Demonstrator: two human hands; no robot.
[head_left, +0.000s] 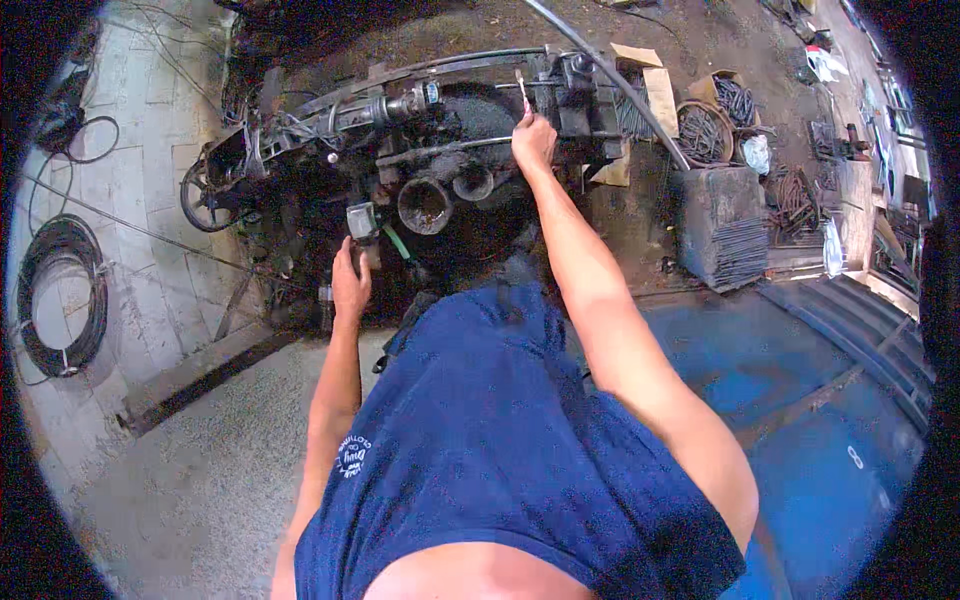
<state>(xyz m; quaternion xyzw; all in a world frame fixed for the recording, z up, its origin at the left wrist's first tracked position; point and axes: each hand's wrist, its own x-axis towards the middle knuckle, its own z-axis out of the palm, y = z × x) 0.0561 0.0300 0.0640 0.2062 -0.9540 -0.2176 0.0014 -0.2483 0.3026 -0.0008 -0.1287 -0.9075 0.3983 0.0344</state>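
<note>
A long, grimy black machine (470, 115) stretches across in front of me. My right hand (535, 142) is closed around a slim, pale stick-like tool (524, 95) that points away from me over the machine's right part; its exact kind is too small to tell. Lower on the left, my left hand (350, 280) has its fingers stretched out, just below a small grey box (362, 221) on the machine's front. Whether the fingertips touch the box I cannot tell. Two round cup-shaped openings, a larger one (425, 206) and a smaller one (473, 183), face me between my hands.
A handwheel (204, 190) sits at the machine's left end. Black coiled hose (62, 295) lies on the left floor. A long metal rod (620, 80) slants down to a dark block (722, 225) on the right. Beyond it stand a basket (704, 135) and boxes of metal pieces.
</note>
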